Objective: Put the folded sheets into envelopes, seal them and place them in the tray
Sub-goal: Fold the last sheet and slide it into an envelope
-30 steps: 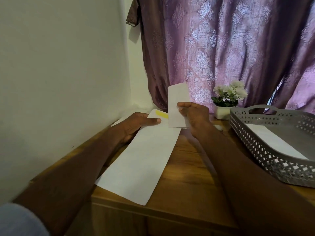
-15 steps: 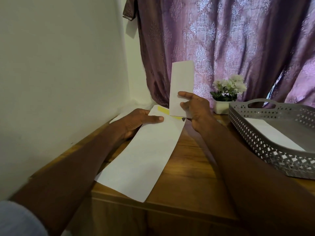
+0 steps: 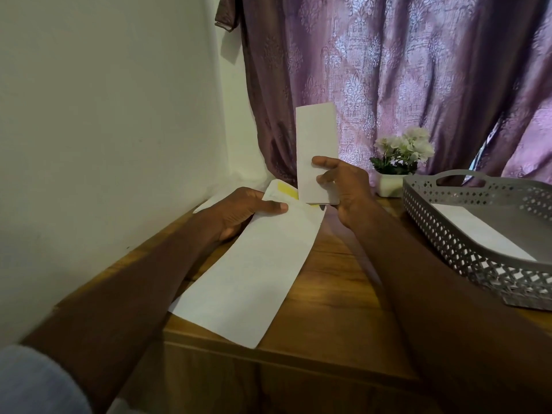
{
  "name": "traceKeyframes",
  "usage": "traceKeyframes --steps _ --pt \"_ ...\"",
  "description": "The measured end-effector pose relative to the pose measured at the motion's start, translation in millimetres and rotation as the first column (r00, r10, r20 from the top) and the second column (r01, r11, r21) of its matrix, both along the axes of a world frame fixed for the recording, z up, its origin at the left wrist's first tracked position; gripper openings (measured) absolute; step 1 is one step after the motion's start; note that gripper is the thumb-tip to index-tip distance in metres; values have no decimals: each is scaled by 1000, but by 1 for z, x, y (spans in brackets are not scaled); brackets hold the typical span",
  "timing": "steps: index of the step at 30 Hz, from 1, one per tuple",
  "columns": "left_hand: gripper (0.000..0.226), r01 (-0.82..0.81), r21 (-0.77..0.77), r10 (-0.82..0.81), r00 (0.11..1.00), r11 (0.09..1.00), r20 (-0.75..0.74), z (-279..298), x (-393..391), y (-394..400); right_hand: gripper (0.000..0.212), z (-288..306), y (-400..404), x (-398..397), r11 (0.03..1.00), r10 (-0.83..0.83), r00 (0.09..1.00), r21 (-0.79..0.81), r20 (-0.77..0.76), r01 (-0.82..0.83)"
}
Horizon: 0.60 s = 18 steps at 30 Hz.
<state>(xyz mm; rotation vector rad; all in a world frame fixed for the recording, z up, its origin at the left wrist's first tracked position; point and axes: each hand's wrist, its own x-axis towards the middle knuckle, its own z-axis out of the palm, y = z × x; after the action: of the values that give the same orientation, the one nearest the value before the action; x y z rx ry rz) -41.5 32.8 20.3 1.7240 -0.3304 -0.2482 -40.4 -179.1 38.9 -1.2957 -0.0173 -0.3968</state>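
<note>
A long white envelope [image 3: 254,276] lies on the wooden table [image 3: 337,297], its open flap with a yellow strip [image 3: 285,191] at the far end. My left hand [image 3: 248,212] grips the envelope near its mouth, thumb on top. My right hand [image 3: 343,186] pinches a folded white sheet [image 3: 316,144] and holds it upright, its lower edge just above the envelope's mouth. A grey perforated tray [image 3: 448,234] stands at the right with one white envelope [image 3: 478,231] lying inside.
A small white pot of pale flowers [image 3: 397,162] stands behind the tray's near corner. A purple patterned curtain [image 3: 388,70] hangs at the back and a white wall [image 3: 104,130] runs along the left. More white paper [image 3: 206,206] shows under my left hand.
My right hand has lifted the folded sheet higher and turned it upright over the envelope's mouth. My left hand has stayed on the envelope.
</note>
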Motion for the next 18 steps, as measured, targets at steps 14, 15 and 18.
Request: traceKeyframes --steps 14,15,18 --pt "46 71 -40 -70 997 997 24 -3 -3 2 35 1 14 -15 964 257 964 -57 -65 -261" --pt "50 67 -50 -66 998 997 23 -4 -2 3 40 1 15 -16 957 284 956 -40 -77 -287" --pt "57 46 -59 -44 999 997 25 -5 3 3 46 0 15 -16 945 324 942 -7 -89 -326"
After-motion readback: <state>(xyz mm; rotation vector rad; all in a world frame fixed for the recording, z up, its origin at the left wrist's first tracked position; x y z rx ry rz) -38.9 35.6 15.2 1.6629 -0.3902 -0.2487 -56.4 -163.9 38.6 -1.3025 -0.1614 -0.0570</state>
